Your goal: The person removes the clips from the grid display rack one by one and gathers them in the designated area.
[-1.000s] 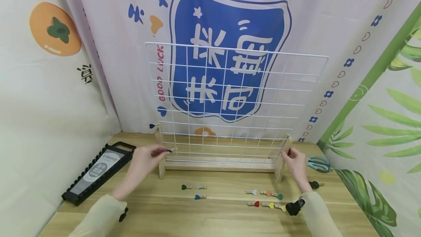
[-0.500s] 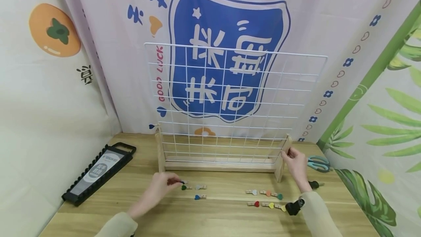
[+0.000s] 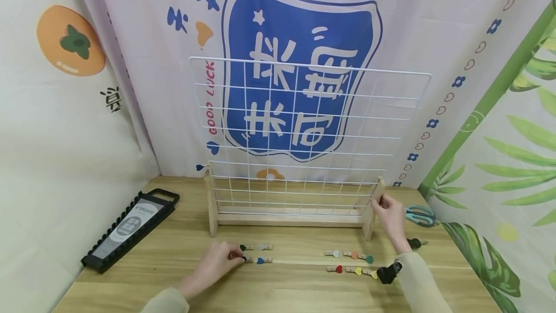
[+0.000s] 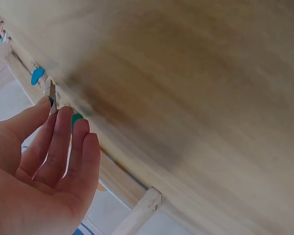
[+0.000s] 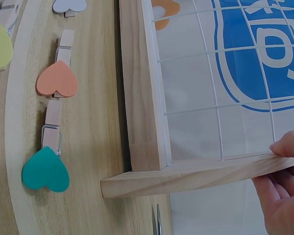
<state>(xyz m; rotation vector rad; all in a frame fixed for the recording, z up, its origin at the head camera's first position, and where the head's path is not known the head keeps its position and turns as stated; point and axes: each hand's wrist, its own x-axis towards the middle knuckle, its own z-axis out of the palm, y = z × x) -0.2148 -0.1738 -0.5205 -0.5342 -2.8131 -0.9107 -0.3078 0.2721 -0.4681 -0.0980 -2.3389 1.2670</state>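
Observation:
My left hand (image 3: 219, 260) pinches a small wooden clothespin (image 4: 53, 95) with a dark heart, low at the table, beside the clothespin with a blue heart (image 3: 260, 261). Just behind lie clothespins with green (image 3: 243, 247) and pale grey (image 3: 262, 248) hearts. My right hand (image 3: 389, 216) grips the right wooden upright (image 5: 201, 176) of a stand between thumb and fingers. That stand holds a white wire grid (image 3: 310, 65) upright. On its left upright sits another clothespin with a dark blue heart (image 3: 200, 167).
Front right of the stand are two rows of clothespins, including orange (image 5: 57, 80), teal (image 5: 46, 170) and red (image 3: 339, 269) hearts. Scissors (image 3: 420, 216) and a black-handled tool (image 3: 414, 243) lie right. A black case (image 3: 130, 226) lies left. Printed cloth (image 3: 173, 110) hangs behind.
My left hand has come away from the stand's left upright and moved down and right to the table, carrying the clothespin. The right hand keeps its grip on the upright.

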